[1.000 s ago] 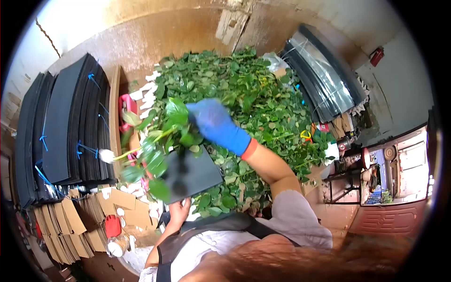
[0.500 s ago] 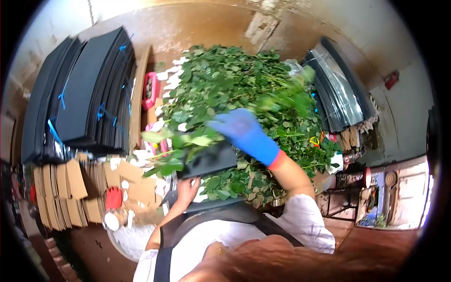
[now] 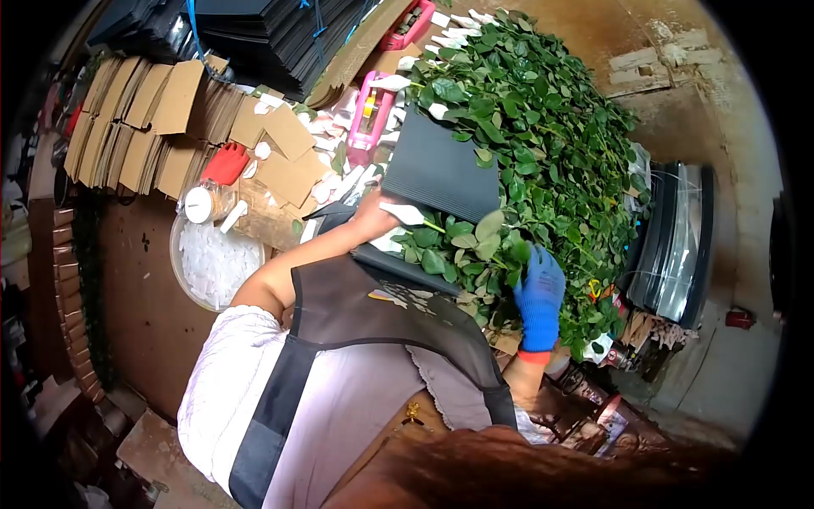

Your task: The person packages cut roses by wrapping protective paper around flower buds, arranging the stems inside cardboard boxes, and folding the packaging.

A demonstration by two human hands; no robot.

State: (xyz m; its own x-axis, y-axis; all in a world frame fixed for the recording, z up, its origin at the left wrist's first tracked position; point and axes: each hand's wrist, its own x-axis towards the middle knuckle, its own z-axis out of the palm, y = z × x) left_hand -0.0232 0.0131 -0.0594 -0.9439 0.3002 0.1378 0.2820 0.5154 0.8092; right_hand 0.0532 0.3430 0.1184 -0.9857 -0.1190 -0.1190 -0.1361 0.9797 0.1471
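My left hand [image 3: 374, 217], bare, is closed at the lower left corner of a dark corrugated sheet [image 3: 443, 161]. A white-wrapped rose bud [image 3: 404, 214] lies beside these fingers, its stem pointing right. My right hand [image 3: 543, 278], in a blue glove with a red cuff, touches leafy stems at the lower edge of the large pile of rose stems [image 3: 543, 127]; its fingertips are partly hidden by leaves. Another dark sheet [image 3: 407, 270] lies near my apron.
Folded cardboard pieces [image 3: 140, 119] and black sheet stacks [image 3: 271, 38] stand at the left. A tub of white pieces [image 3: 216, 263], a jar [image 3: 200, 204], a red glove [image 3: 225, 164] and a pink tape dispenser [image 3: 370, 119] lie nearer. Wrapped dark sheets [image 3: 678, 242] stand right.
The view has turned and shifted. My right hand has moved from above the sheet down to the stems at its right. The leafy stem over the sheet is gone from there.
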